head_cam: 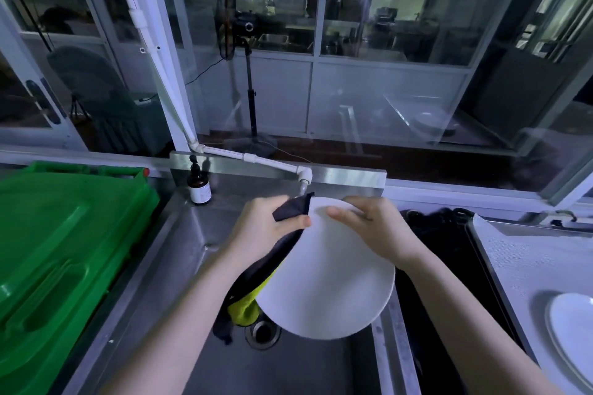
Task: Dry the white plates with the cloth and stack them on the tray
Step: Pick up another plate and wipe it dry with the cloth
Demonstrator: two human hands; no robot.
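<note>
A large white plate (330, 279) is held tilted above the steel sink (179, 253). My left hand (263, 228) grips a dark cloth with a yellow-green side (253, 292) against the plate's left rim; the cloth hangs down behind the plate toward the drain. My right hand (372, 228) holds the plate's upper edge, thumb on its face. At the far right another white plate (574, 324) lies on the pale tray (519, 253), partly cut off by the frame edge.
A green bin lid (54, 250) fills the left side. A brown pump bottle (199, 186) stands at the sink's back left corner. A white tap pipe (279, 167) ends just above the plate. A dark basin (442, 250) lies between sink and tray.
</note>
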